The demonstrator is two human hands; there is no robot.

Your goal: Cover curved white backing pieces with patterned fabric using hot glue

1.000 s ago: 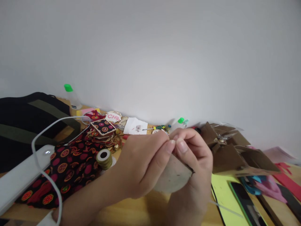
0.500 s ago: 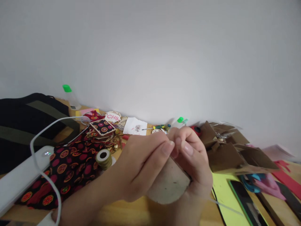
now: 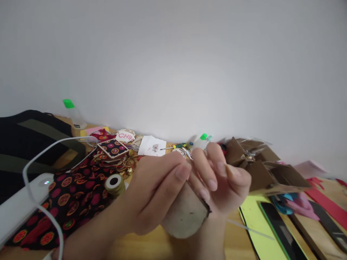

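My left hand [image 3: 154, 195] and my right hand [image 3: 219, 180] meet above the wooden table [image 3: 141, 245], low in the middle of the view. Between them is a pale grey rounded piece with a dark edge [image 3: 185, 216]. The left hand's fingers are curled round its left side, with the thumb laid along the top. The right hand supports it from behind and below; its fingers are partly stretched out and lifted, fingertips close to the left thumb. What lies at the fingertips is too small to make out.
Black fabric with red-orange circles [image 3: 67, 195], a spool of olive thread [image 3: 114, 184], a white device with cable [image 3: 18, 206] and a black bag [image 3: 24, 144] lie left. Brown cardboard pieces [image 3: 260, 169], yellow-green paper [image 3: 257, 224], felt scraps and green-capped glue bottles [image 3: 202, 141] sit right and behind.
The right hand's fingers have uncurled and lifted off the grey piece, which has tilted down and left. The camera view has shifted slightly right.
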